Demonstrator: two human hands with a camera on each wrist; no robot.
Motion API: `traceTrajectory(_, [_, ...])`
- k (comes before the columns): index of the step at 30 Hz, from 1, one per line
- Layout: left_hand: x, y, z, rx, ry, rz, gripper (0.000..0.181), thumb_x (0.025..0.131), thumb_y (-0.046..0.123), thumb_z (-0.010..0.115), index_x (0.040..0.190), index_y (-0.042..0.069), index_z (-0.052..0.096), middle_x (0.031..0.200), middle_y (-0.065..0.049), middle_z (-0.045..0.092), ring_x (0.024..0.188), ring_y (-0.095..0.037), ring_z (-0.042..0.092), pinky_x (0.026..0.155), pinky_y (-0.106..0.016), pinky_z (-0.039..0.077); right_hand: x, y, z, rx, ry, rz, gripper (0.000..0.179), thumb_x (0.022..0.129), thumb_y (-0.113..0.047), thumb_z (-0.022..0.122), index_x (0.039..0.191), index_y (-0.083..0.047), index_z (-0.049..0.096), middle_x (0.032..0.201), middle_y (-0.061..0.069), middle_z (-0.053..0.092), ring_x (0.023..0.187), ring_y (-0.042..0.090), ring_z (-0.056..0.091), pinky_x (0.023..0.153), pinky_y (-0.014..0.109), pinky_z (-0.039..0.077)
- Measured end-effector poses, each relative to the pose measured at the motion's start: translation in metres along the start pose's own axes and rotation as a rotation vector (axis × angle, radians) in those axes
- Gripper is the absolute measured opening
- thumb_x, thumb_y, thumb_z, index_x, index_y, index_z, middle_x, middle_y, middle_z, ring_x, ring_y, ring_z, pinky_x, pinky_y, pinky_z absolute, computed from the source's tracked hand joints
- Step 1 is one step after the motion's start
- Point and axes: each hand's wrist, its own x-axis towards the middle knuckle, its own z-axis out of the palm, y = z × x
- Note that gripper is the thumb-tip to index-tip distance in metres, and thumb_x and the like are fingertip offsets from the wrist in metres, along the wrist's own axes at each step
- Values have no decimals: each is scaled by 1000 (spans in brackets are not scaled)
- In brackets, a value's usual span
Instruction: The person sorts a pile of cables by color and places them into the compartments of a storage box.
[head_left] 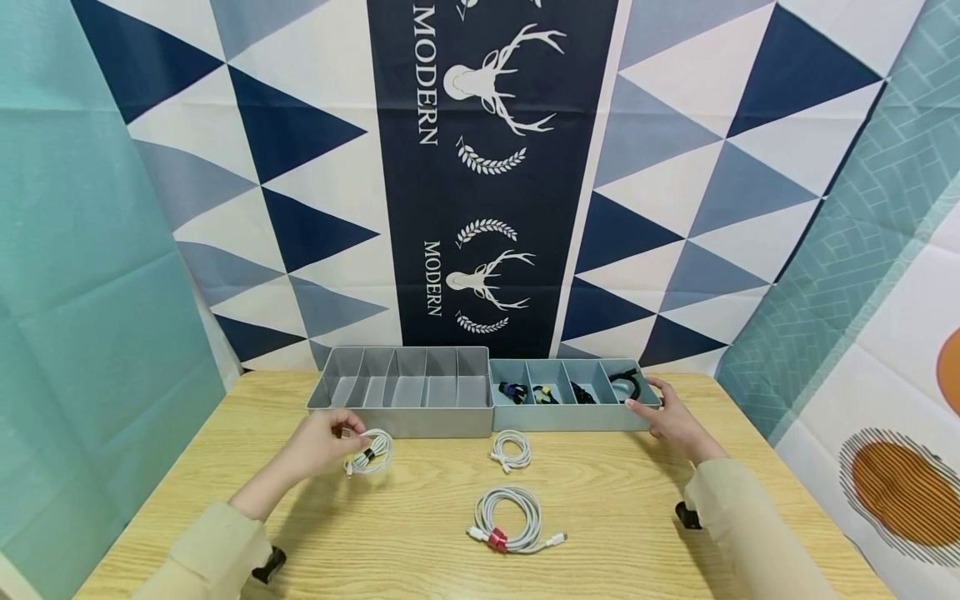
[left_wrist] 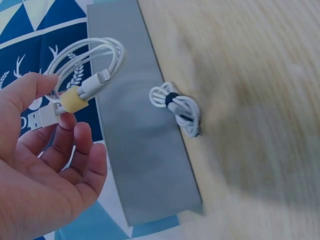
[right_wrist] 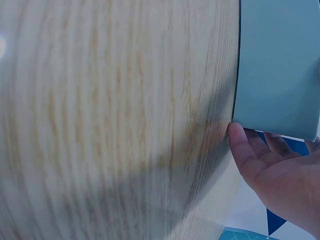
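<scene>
My left hand (head_left: 322,446) pinches a coiled white USB charging cable (left_wrist: 118,52) with a yellow tie, raised in front of the grey divided box (head_left: 427,422). Below it, a second white cable (left_wrist: 187,110) with a black tie lies on the table against that box; in the head view the two overlap. My right hand (head_left: 675,422) grips the right end of the blue divided box (head_left: 570,418), thumb at the front and fingers around the end. Dark cables (head_left: 513,392) sit in its compartments, one coiled black cable (head_left: 633,385) in the rightmost.
On the wooden table (head_left: 420,533), a small white cable coil (head_left: 512,451) lies before the boxes. Nearer me is a larger white cable (head_left: 525,508) with a red tie. The boxes stand side by side against a patterned cloth (head_left: 480,183).
</scene>
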Motion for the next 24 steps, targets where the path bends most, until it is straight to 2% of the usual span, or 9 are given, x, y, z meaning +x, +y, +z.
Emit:
traceTrajectory(9, [8,9,-7,15,9,45,9,80,15,74,79,14,65,73,3,58,59,-12,43,52,-24,36,3,3,0,0,-4,-5,96,90,-50,57,151,-8,-4,144,35,15,102,34,45,85,45,46])
traceTrajectory(13, [11,14,-9,37,21,64,7,79,11,72,80,13,65,73,3,59,59,-12,43,52,-24,37,4,4,1,-10,1,2,96,90,-50,57,151,-8,-4,144,34,18,102,33,45,84,43,47])
traceTrajectory(20, [18,22,-11,47,93,66,10,78,8,73,85,8,65,76,0,61,65,-13,48,55,-24,40,5,4,1,-9,3,-3,91,93,-45,56,151,-8,-4,145,36,15,111,38,42,90,52,45])
traceTrajectory(24, [22,27,-11,63,129,59,12,78,11,75,82,10,64,76,0,61,68,-14,50,55,-24,41,4,3,2,-16,6,-1,91,93,-45,56,151,-8,-3,145,36,14,106,36,44,90,52,45])
